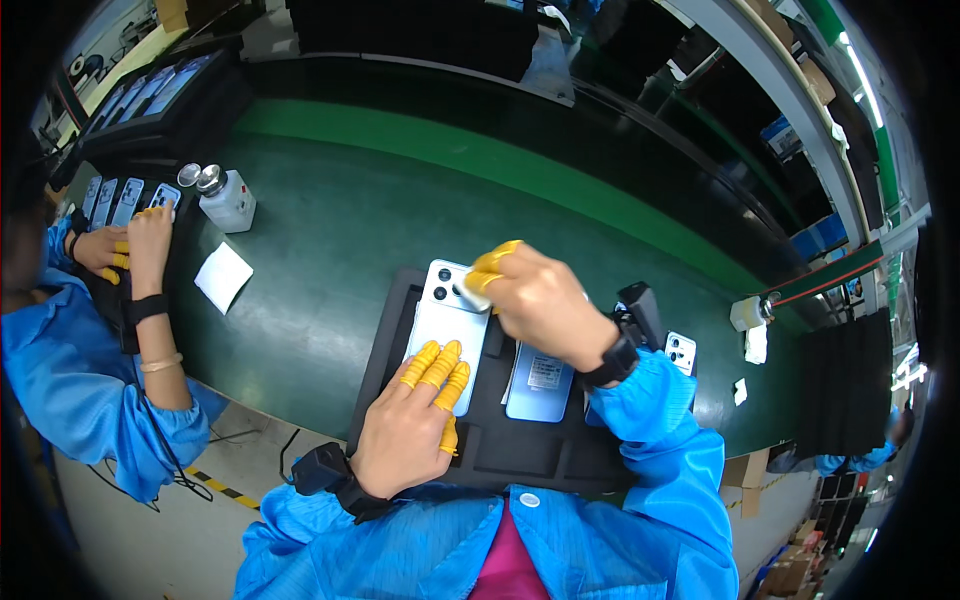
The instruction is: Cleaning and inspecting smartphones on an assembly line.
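Note:
A pale silver-white phone (436,330) lies back side up in a black foam tray (375,365), its camera block at the far end. My left hand (410,425), with yellow finger cots, rests its outstretched fingers flat on the phone's near half. Over the camera end, my right hand (545,305) is closed in a pinch on a small white wipe (476,288), mostly hidden by the fingers. Below my right wrist, a light blue phone (540,385) with a printed label sits in the tray. Another white phone (681,352) shows past my right sleeve.
A white pump bottle (230,203) and a folded white cloth (223,277) stand and lie at left on the green table (330,220). Beyond them, a co-worker's hand (150,245) works at a row of phones. Another bottle (748,313) stands at right, beside white tissue (756,344).

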A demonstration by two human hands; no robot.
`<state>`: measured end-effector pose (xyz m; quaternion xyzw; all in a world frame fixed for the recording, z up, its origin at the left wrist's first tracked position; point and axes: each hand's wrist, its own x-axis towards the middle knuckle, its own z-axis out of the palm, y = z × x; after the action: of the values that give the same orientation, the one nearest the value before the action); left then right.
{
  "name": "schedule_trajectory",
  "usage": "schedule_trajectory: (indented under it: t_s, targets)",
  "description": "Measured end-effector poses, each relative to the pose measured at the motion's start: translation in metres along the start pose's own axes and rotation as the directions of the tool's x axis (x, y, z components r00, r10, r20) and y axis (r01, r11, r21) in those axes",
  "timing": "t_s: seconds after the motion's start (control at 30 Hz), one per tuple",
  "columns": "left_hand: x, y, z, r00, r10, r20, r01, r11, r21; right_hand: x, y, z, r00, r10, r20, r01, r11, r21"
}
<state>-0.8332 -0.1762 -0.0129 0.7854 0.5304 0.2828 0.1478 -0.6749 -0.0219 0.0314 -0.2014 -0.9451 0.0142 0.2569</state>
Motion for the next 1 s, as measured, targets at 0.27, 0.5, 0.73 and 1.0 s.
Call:
schedule_trajectory:
  t_s: [0.27, 0.5, 0.73, 1.0]
  targets:
    - [-0.001, 0.001, 0.001, 1.0, -0.012, -0.015, 0.012, 1.0, -0.002, -0.018, -0.018, 0.007, 0.976, -0.084, 0.199, 0.09, 0.996, -0.022]
    - [-0.001, 0.001, 0.0, 1.0, -0.024, -0.017, 0.024, 1.0, 0.007, -0.003, -0.014, -0.011, 0.991, 0.019, 0.133, -0.018, 1.0, -0.011]
    - [-0.001, 0.001, 0.001, 1.0, -0.02, -0.002, 0.02, 1.0, 0.001, -0.008, 0.001, 0.012, 0.989, 0.088, 0.116, -0.079, 0.994, -0.081]
    - [-0.001, 0.001, -0.004, 1.0, -0.011, -0.009, 0.012, 0.999, 0.039, -0.019, -0.029, 0.002, 0.991, 0.05, 0.122, -0.049, 0.999, -0.009]
